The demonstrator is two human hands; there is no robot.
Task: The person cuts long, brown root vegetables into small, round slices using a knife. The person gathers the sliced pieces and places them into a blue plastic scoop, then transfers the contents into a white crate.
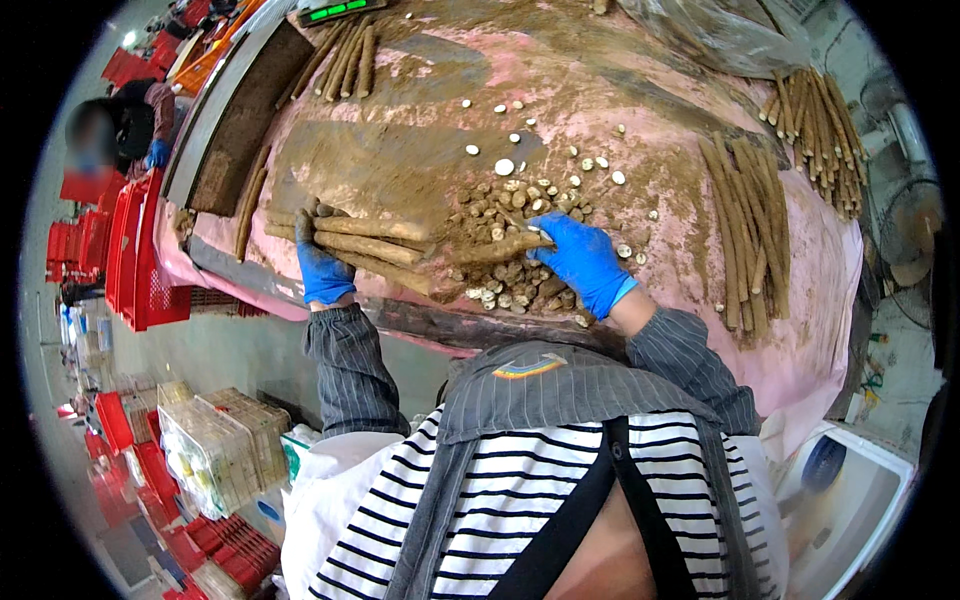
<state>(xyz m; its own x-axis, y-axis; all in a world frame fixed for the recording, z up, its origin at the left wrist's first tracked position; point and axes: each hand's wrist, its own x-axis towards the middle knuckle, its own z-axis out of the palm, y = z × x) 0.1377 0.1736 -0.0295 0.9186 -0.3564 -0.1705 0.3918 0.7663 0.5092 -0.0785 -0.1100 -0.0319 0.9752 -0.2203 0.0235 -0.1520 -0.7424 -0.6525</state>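
Heap [500,200] of stubby cut pieces, head view, taken as landmark: rough brown skin, chalk-white round faces, lying on a soil-smeared, pink-covered table [670,280]. Left of heap: root bundle [370,243], long cylinders, earthy; left hand [322,265], blue-gloved, fingers curled over it, presumably to stop rolling and keep lengths parallel. Crossing heap: single root [490,250], its end gripped by fingers of right hand [583,262], also gloved, apparently to control that tip. Right of heap: straight roots [745,235] laid roughly alongside one another, likely to stay sorted.
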